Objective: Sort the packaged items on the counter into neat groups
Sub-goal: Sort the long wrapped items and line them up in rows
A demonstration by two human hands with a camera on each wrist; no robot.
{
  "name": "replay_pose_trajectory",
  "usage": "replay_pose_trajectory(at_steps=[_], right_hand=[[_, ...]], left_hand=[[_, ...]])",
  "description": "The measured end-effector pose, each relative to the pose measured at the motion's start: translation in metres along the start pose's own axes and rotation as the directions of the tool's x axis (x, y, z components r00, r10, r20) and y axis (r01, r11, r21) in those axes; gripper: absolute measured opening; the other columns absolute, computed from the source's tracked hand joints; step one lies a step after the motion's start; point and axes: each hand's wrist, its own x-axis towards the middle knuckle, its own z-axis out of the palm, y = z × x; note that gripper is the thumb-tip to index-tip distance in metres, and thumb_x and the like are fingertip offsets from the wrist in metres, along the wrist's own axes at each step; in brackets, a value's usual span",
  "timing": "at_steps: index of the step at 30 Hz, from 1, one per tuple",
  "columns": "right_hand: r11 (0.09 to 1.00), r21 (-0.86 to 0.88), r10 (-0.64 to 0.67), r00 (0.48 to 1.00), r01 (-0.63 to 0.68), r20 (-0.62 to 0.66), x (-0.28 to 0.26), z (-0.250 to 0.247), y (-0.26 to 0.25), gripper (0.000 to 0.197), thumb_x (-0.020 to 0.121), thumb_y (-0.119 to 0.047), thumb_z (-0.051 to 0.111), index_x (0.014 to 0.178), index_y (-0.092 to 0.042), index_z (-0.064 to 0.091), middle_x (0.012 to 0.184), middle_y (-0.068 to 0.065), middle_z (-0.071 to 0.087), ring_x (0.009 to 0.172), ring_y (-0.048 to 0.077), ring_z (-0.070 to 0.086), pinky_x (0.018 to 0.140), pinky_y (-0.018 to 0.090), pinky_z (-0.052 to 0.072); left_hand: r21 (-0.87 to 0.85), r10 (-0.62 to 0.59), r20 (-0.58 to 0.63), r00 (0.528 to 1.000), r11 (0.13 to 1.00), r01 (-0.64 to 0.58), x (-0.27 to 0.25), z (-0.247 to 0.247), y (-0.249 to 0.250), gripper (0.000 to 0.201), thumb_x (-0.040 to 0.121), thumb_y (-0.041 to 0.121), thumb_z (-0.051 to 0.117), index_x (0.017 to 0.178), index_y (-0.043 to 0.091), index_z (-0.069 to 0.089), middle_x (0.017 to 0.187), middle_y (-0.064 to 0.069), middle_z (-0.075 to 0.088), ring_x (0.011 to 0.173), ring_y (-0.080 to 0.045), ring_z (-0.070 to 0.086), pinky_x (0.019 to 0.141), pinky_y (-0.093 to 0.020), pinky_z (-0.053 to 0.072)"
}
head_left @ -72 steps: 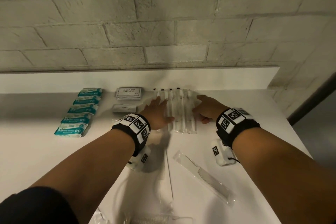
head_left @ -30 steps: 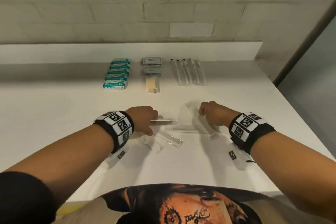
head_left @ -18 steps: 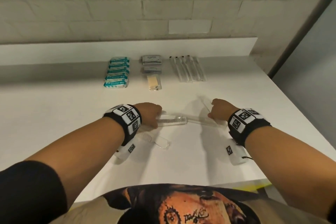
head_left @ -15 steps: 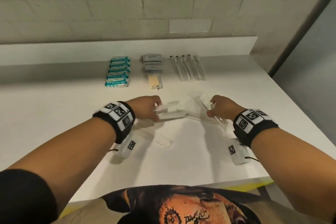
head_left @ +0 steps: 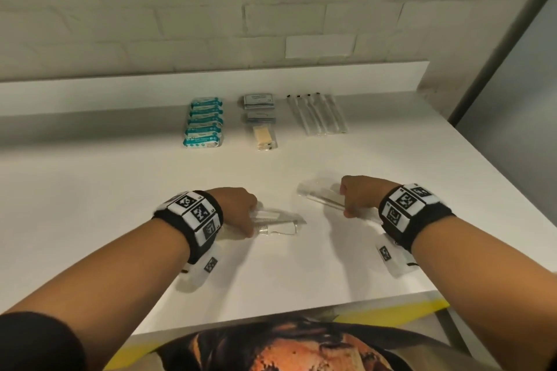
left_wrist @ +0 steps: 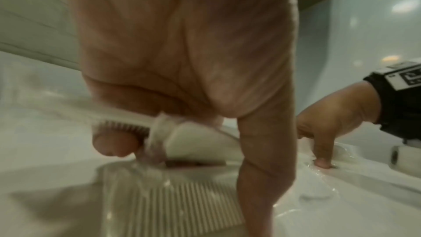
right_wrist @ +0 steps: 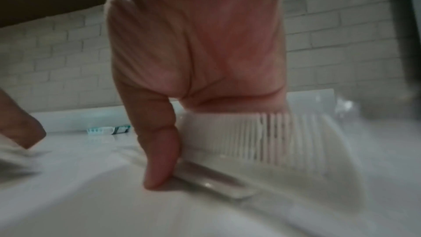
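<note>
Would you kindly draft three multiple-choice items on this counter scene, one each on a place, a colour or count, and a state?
1. Where does the row of long clear sleeves lie among the three groups at the back of the counter?
A. leftmost
B. middle
C. rightmost

2. What colour are the stacked packets in the leftmost group?
A. teal and white
B. red
C. black

3. What is the right hand doing?
A. resting flat and holding nothing
B. gripping a wrapped comb
C. pointing at the wall

Answers:
1 C, the sleeves sit right of the grey sachets.
2 A, the head view shows teal wrappers with white patches.
3 B, the right wrist view shows the fingers curled round the comb in its clear wrapper.
</note>
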Motion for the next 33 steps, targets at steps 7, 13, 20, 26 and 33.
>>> replay_pose_trajectory(at_steps=[7, 13, 20, 26, 33], right_hand=[[0.997, -0.050, -0.071, 0.980, 0.063, -0.183, -0.007, 0.011, -0.001, 0.034, 0.082, -0.019, 0.049, 0.115, -0.014, 0.049, 0.109, 0.007, 0.053, 0.095, 0.027, 0.058, 0.079, 0.037, 0.050], [0.983, 0.183, 0.025, 0.987, 0.004, -0.158, 0.007, -0.008, 0.076, 0.042, 0.085, -0.004, 0.046, 0.126, -0.007, 0.037, 0.110, 0.012, 0.060, 0.088, 0.027, 0.057, 0.069, 0.034, 0.043], [0.905, 0.424, 0.036, 0.983, 0.045, -0.180, 0.024, -0.036, 0.205, 0.048, 0.086, -0.031, 0.064, 0.131, -0.020, 0.050, 0.131, 0.003, 0.052, 0.113, 0.021, 0.054, 0.087, 0.027, 0.047], [0.226, 0.920, -0.141, 0.945, 0.319, -0.294, 0.027, -0.059, 0.221, 0.037, 0.085, -0.029, 0.070, 0.116, -0.018, 0.054, 0.088, 0.002, 0.068, 0.065, 0.014, 0.063, 0.055, 0.025, 0.044], [0.081, 0.955, -0.143, 0.952, 0.285, -0.272, 0.049, -0.069, 0.245, 0.014, 0.081, -0.014, 0.072, 0.092, -0.016, 0.063, 0.075, 0.004, 0.064, 0.065, 0.019, 0.053, 0.057, 0.028, 0.038]], left_hand=[[-0.101, -0.061, -0.097, 0.993, 0.994, 0.051, 0.015, 0.006, 0.006, 0.021, 0.081, 0.033, 0.062, 0.086, 0.025, 0.043, 0.080, 0.009, 0.049, 0.070, -0.009, 0.046, 0.056, -0.025, 0.032], [-0.194, -0.067, -0.168, 0.983, 0.980, 0.034, 0.054, -0.024, 0.059, 0.022, 0.089, 0.029, 0.052, 0.109, 0.020, 0.049, 0.093, 0.005, 0.055, 0.085, -0.017, 0.054, 0.069, -0.027, 0.037], [-0.645, -0.084, -0.323, 0.943, 0.749, -0.154, 0.123, -0.071, 0.161, 0.022, 0.089, 0.027, 0.062, 0.108, 0.017, 0.056, 0.088, 0.004, 0.059, 0.078, -0.014, 0.057, 0.061, -0.025, 0.041], [-0.901, 0.122, -0.346, 0.930, 0.232, -0.366, 0.154, -0.090, 0.231, 0.040, 0.082, 0.012, 0.073, 0.120, 0.007, 0.062, 0.116, -0.010, 0.069, 0.107, -0.025, 0.066, 0.090, -0.027, 0.050], [-0.905, 0.109, -0.357, 0.928, 0.206, -0.373, 0.161, -0.106, 0.264, 0.022, 0.081, 0.006, 0.071, 0.101, 0.015, 0.066, 0.089, 0.005, 0.073, 0.082, -0.011, 0.068, 0.080, -0.026, 0.048]])
